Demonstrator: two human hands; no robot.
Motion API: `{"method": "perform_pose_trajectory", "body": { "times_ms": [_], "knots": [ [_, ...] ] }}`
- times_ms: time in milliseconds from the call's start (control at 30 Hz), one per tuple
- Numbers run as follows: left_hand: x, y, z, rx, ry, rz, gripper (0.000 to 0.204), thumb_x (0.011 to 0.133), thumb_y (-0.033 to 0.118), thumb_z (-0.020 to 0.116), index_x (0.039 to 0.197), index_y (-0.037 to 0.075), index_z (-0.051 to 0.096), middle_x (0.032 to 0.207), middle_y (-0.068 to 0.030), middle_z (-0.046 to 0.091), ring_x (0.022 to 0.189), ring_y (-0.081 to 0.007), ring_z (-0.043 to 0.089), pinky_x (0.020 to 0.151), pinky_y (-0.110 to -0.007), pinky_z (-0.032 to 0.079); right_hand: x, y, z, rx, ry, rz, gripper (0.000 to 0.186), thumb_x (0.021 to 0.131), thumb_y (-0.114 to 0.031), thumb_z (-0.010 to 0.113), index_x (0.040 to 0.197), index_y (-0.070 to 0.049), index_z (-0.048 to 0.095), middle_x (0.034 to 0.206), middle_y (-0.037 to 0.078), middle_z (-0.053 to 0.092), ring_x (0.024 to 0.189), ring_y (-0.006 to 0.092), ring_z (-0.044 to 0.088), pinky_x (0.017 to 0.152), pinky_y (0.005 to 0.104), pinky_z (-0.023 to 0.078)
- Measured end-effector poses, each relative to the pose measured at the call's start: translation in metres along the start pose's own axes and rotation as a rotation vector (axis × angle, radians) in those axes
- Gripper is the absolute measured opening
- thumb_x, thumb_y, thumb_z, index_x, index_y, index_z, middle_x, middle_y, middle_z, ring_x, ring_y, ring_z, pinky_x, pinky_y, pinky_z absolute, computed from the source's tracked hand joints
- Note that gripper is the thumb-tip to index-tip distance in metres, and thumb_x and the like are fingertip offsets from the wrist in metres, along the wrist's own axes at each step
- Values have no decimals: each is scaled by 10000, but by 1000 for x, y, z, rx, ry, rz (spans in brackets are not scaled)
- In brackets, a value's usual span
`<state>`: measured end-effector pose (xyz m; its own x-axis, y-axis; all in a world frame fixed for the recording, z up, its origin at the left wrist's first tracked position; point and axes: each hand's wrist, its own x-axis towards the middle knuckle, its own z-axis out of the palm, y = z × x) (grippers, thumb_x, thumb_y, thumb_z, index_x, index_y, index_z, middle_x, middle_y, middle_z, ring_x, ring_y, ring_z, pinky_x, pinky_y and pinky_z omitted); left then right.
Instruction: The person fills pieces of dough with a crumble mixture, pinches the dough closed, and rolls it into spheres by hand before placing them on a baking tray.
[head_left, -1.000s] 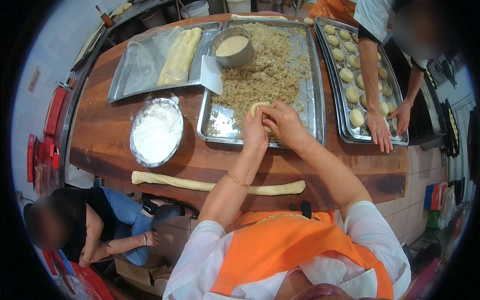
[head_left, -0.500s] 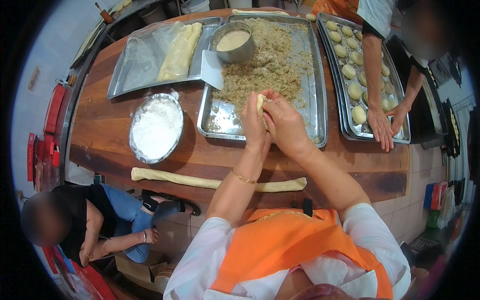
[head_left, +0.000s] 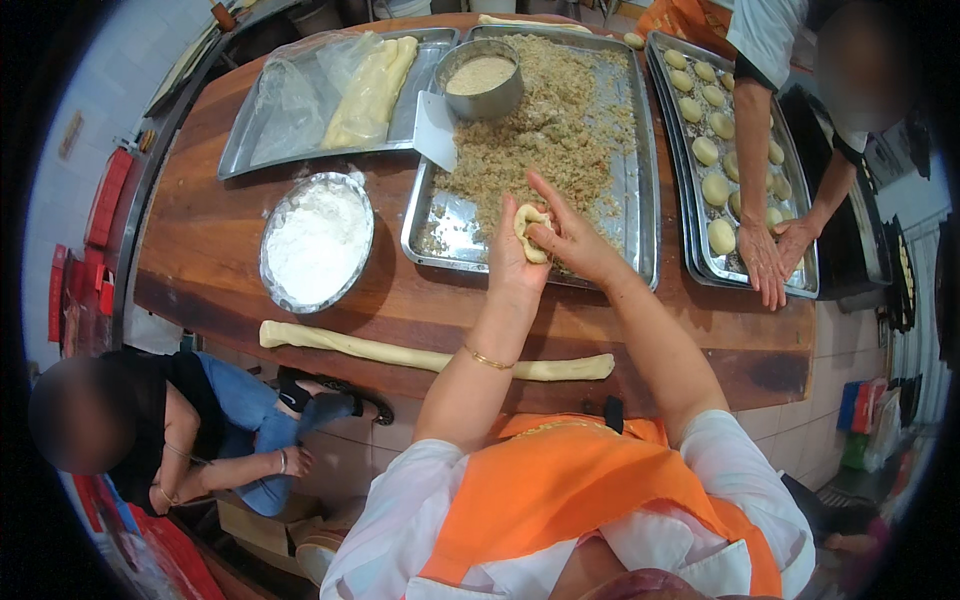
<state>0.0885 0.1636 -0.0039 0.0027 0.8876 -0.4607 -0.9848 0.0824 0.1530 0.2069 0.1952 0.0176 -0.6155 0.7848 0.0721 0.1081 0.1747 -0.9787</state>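
Over the large metal tray [head_left: 648, 180] of crumbly filling [head_left: 540, 120], my left hand [head_left: 515, 262] cradles a small piece of pale dough [head_left: 527, 218], hollowed like a cup. The thumb of my right hand [head_left: 575, 242] presses into its middle, with the index finger raised beside it. A long dough rope [head_left: 330, 340] lies across the near table edge, partly behind my left forearm. A bowl of white flour [head_left: 315, 240] sits left of my hands. A round metal container [head_left: 485, 98] of pale grainy material and a flat white scraper [head_left: 436, 135] rest at the filling tray's upper left.
The wooden table [head_left: 200, 250] also holds a tray [head_left: 250, 160] with bagged dough. At right, a co-worker's hands [head_left: 765, 260] touch stacked trays [head_left: 690, 230] of dough balls [head_left: 720, 235]. Another person [head_left: 240, 420] sits low at the lower left beside the table.
My right hand's fingers have loosened and lifted, showing the dough's hollow more openly. The co-worker's hands have shifted slightly toward the near end of the tray.
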Motion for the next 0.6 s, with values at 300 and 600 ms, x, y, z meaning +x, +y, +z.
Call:
{"method": "perform_pose_trajectory", "body": {
  "times_ms": [300, 600],
  "knots": [
    [-16, 5, 6, -24, 14, -32, 372, 1039, 386, 478, 1160, 50, 581, 1104, -141, 636, 1019, -281, 630, 877, -404, 559, -6, -7, -22, -991, 210, -179, 499, 904, -170, 641, 1373, -35, 537, 1506, 238, 424, 1343, 395, 479, 1117, 474, 386],
    [8, -11, 25, -258, 80, 142, 326, 1028, 307, 412, 1095, 37, 583, 1010, -140, 613, 851, -257, 615, 730, -342, 575, 15, -15, 5, -1364, 523, -209, 638, 872, -195, 684, 1475, -196, 477, 1521, 215, 416, 1449, 406, 328, 1169, 639, 178]
  ]
}}
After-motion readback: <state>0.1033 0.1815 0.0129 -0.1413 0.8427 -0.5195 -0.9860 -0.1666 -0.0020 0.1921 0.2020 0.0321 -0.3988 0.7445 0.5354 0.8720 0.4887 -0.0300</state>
